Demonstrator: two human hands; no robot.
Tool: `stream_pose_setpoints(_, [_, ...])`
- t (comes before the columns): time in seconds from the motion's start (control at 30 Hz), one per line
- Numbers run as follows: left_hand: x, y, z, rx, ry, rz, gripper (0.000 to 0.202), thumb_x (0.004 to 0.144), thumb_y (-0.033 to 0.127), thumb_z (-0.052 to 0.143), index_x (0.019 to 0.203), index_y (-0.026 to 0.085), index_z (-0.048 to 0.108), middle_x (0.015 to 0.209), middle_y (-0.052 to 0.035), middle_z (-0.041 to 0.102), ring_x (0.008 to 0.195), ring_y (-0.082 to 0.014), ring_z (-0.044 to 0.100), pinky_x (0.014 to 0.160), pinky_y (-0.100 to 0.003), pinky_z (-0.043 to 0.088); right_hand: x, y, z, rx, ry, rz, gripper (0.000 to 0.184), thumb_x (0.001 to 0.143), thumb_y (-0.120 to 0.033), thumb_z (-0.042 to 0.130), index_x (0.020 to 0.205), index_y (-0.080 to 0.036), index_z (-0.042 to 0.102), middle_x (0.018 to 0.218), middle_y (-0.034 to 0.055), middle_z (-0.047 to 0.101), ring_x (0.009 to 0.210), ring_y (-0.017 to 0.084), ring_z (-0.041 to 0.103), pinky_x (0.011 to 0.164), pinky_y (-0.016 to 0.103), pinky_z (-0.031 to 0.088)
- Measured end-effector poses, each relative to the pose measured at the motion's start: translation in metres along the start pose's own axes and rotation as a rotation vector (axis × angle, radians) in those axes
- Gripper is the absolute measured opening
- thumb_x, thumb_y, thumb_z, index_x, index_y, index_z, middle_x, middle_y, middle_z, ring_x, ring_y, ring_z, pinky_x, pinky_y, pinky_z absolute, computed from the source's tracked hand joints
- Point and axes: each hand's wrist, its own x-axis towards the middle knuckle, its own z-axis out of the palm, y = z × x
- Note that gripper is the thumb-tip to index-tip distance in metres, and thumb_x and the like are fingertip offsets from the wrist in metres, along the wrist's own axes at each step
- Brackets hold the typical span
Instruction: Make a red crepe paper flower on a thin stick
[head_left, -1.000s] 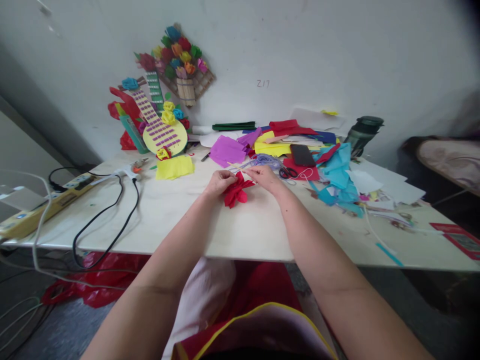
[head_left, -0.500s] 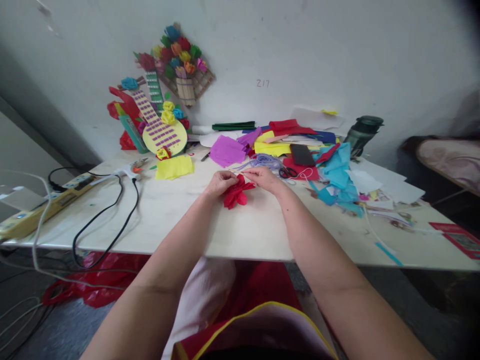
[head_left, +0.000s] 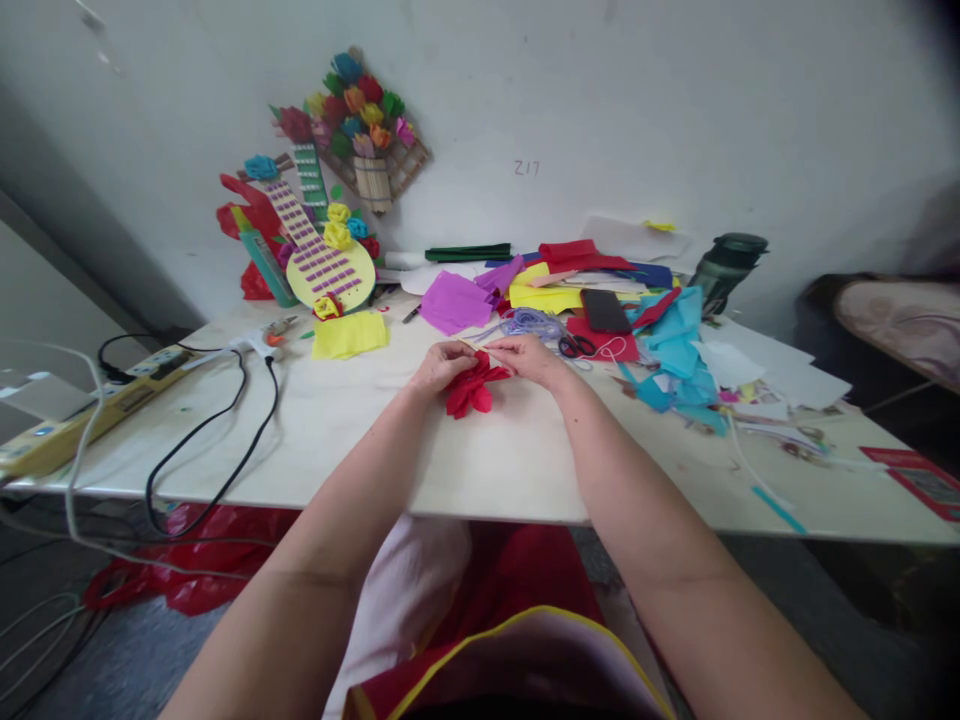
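Observation:
A red crepe-paper flower [head_left: 471, 388] lies on the pale table [head_left: 495, 460] between my two hands. My left hand [head_left: 441, 364] pinches its upper left side, fingers closed on the paper. My right hand [head_left: 529, 357] is closed on the flower's top right edge, where a thin pale stick shows between my fingertips. Just beyond my hands lie a coil of purple string [head_left: 529, 322] and black-handled scissors [head_left: 576, 346].
Sheets of coloured paper [head_left: 454, 302] and a dark phone [head_left: 604, 310] litter the far side. A green bottle [head_left: 726, 268] stands at the right. A paper guitar [head_left: 319, 255] and flower craft lean on the wall. A glue gun [head_left: 259, 345], black cable and power strip [head_left: 82, 405] lie left.
My hands have drawn slightly closer together over the flower, and the right fingers have shifted a little left onto its top edge.

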Motion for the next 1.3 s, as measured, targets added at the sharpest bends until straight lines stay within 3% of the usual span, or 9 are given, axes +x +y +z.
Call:
stream_pose_setpoints(0.23, [0.001, -0.001, 0.000, -0.082, -0.035, -0.095, 0.028, 0.051, 0.030, 0.077, 0.069, 0.012, 0.067, 0.061, -0.0025, 0.063, 0.053, -0.0116, 0.053, 0.055, -0.025, 0.040, 0.000, 0.004, 0.000, -0.017, -0.011, 0.015, 0.038, 0.071, -0.034, 0.061, 0.099, -0.010, 0.073, 0.051, -0.0006, 0.057, 0.047, 0.008, 0.043, 0.049, 0.023, 0.038])
stream_pose_setpoints(0.63, [0.004, -0.005, -0.002, -0.184, -0.048, -0.124, 0.021, 0.051, 0.023, 0.074, 0.068, 0.011, 0.070, 0.066, -0.0054, 0.067, 0.058, -0.0143, 0.058, 0.059, -0.026, 0.045, 0.002, 0.007, 0.001, -0.023, -0.033, -0.019, 0.033, 0.074, -0.027, 0.059, 0.101, -0.015, 0.073, 0.076, 0.0052, 0.072, 0.063, 0.013, 0.059, 0.066, 0.029, 0.051])
stream_pose_setpoints(0.9, [0.003, -0.005, -0.002, -0.233, -0.043, -0.136, 0.018, 0.054, 0.024, 0.073, 0.065, 0.011, 0.068, 0.059, -0.0044, 0.064, 0.051, -0.0124, 0.055, 0.053, -0.025, 0.042, 0.003, 0.005, 0.001, -0.028, -0.055, -0.062, 0.027, 0.074, -0.023, 0.062, 0.097, -0.021, 0.073, 0.101, 0.0052, 0.072, 0.102, 0.020, 0.064, 0.097, 0.038, 0.046])
stream_pose_setpoints(1.3, [0.004, -0.008, -0.001, -0.277, -0.043, -0.152, 0.024, 0.056, 0.029, 0.074, 0.071, 0.011, 0.069, 0.068, -0.0066, 0.068, 0.061, -0.0172, 0.062, 0.059, -0.027, 0.047, 0.006, 0.011, 0.001, -0.118, -0.056, -0.092, 0.026, 0.075, -0.020, 0.061, 0.098, -0.024, 0.073, 0.101, 0.0033, 0.072, 0.106, 0.021, 0.063, 0.101, 0.039, 0.044])
